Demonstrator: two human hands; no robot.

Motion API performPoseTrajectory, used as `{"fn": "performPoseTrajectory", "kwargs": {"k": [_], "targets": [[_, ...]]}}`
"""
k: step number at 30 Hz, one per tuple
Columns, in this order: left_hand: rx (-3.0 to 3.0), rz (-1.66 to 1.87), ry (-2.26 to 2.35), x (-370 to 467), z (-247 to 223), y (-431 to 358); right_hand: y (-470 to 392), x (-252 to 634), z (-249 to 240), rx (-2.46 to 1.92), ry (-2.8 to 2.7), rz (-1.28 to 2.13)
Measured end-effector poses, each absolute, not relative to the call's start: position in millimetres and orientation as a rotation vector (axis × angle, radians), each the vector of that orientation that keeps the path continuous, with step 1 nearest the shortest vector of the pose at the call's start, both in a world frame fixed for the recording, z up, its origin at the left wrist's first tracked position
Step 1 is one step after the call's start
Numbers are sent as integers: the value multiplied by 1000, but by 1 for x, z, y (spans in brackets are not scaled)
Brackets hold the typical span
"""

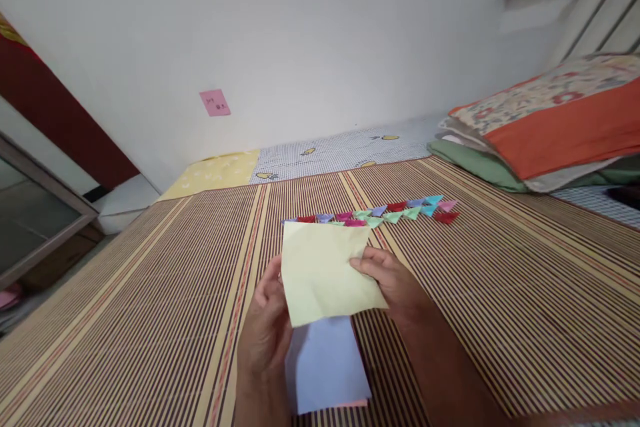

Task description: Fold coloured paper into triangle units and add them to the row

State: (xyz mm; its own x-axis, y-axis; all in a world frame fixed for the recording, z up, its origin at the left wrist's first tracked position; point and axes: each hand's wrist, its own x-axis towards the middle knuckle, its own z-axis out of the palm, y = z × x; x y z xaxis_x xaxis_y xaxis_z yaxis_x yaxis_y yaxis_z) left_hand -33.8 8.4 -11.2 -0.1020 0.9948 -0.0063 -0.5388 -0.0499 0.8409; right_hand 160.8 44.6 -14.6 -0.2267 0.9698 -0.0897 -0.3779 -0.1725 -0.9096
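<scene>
– Where's the sheet?

– I have the pale yellow square paper sheet (325, 273) mid-view, over the near part of the brown-and-cream striped mat (150, 280). My right hand (395, 280) pinches its right edge, thumb on top; my left hand (265, 327) is curled at the left edge, though I can't tell how firmly it grips.

– Around it?

– Just nearer, a pale blue paper sheet (330, 367) with a pinkish paper edge (356, 403) showing beneath. On the far side, two rows of small folded multicoloured paper triangles (392, 217), partly hidden by the yellow sheet.

– What might go wrong?

– I'd say uneven pulling could crease the paper, which bows slightly. Overreaching might scatter the triangles; a low left hand could drag the blue sheet.

– Room?

– The mat runs wide to left and right. Its far edge meets blue-and-white checked cloth (330, 157) along the white wall (320, 47); orange-and-floral fabric bedding (565, 133) bounds the far right.
</scene>
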Motion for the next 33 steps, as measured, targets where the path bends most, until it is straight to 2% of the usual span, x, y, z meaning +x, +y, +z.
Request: {"fn": "performPoseTrajectory", "kwargs": {"k": [10, 17, 25, 33], "targets": [[1020, 1612, 1101, -10, -9, 10, 42, 146, -23, -762, -1147, 1700], [815, 1760, 1077, 2, -12, 15, 42, 147, -16, -629, -1308, 1543], [826, 1706, 1074, -4, -6, 13, 40, 142, -13, -833, -1314, 1396], [1065, 1697, 1536, -1, -5, 4, 37, 143, -14, -840, -1232, 1219]]}}
